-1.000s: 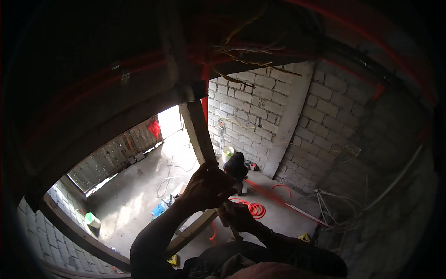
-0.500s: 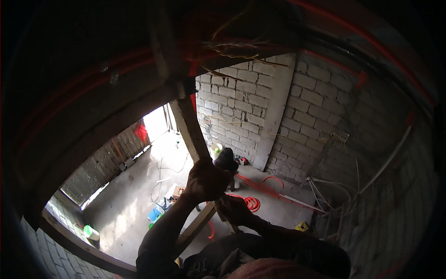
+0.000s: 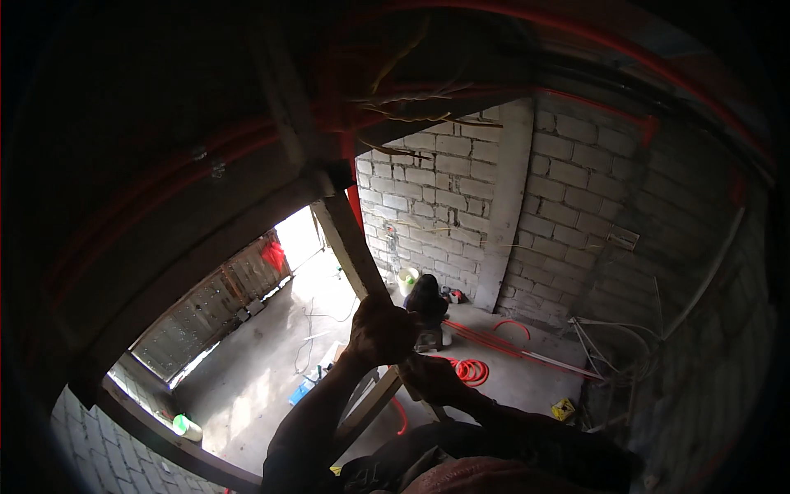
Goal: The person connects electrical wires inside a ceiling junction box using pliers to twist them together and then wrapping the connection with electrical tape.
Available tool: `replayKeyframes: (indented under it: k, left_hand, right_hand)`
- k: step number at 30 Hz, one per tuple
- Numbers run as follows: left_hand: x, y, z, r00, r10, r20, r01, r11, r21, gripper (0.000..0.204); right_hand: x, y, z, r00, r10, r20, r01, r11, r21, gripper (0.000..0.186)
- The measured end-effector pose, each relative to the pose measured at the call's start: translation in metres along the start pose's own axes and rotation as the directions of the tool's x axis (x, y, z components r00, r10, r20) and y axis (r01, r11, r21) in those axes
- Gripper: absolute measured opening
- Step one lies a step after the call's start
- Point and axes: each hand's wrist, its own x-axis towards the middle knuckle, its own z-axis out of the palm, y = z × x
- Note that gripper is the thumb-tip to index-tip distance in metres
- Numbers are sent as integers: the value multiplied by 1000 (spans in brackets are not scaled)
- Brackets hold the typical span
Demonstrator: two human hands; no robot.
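Note:
A pale wooden beam [image 3: 350, 243] slopes down from the dark overhead framework to my left hand [image 3: 383, 331]. That hand is closed into a fist over the beam, and whatever lies inside its fingers is hidden in shadow. Just below and to the right, my right hand [image 3: 432, 380] is also closed, its fingers curled close to the left wrist. What it holds, if anything, is too dark to make out. A second wooden piece [image 3: 369, 403] runs diagonally under my hands toward my left forearm.
Far below, a person [image 3: 426, 300] is on the concrete floor by a white bucket [image 3: 408, 280]. Coiled red tubing [image 3: 471, 372] lies nearby. Loose wires [image 3: 403, 111] hang overhead beside red conduit [image 3: 271, 132]. A block wall [image 3: 444, 181] stands behind; a green-topped bucket [image 3: 187, 426] is at left.
The whole scene has shifted right and slightly down in the view. Both hands remain closed, close together at the beam, with little visible change in their pose.

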Motion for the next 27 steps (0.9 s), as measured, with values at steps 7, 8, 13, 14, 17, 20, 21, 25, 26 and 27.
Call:
replayKeyframes:
  k: [7,8,13,14,17,20,21,25,26,27]
  left_hand:
    - [13,8,-10,991,-64,119,63,998,8,24]
    - [16,10,-10,993,-54,106,54,999,9,24]
    - [28,15,-16,932,-132,338,73,981,181,12]
    - [29,16,-16,937,-125,326,70,982,175,13]
    - [31,19,-14,936,-125,329,57,976,209,15]
    - [29,22,-16,885,-219,411,107,954,279,14]
    - [28,22,-16,832,-297,469,161,938,308,14]
    - [32,22,-11,810,-347,473,186,917,353,14]
    - [30,21,-9,802,-359,477,195,913,359,14]
    - [28,18,-9,878,-282,386,182,944,276,15]
  right_hand:
    - [-1,6,4,960,-202,-196,206,979,1,23]
    - [-3,8,3,967,-187,-172,192,981,8,26]
    - [-2,16,1,946,-275,-171,281,960,15,32]
    - [-2,19,2,927,-329,-181,326,944,-45,33]
    - [-1,19,0,910,-366,-193,364,930,-49,35]
    - [2,15,-7,897,-403,-182,411,912,3,35]
    - [4,15,-8,873,-457,-172,463,887,-6,34]
    - [7,28,-10,865,-494,-89,487,869,-86,26]
    - [8,29,-12,866,-492,-82,488,870,-72,26]
    - [10,29,-13,860,-501,-95,499,865,-46,25]
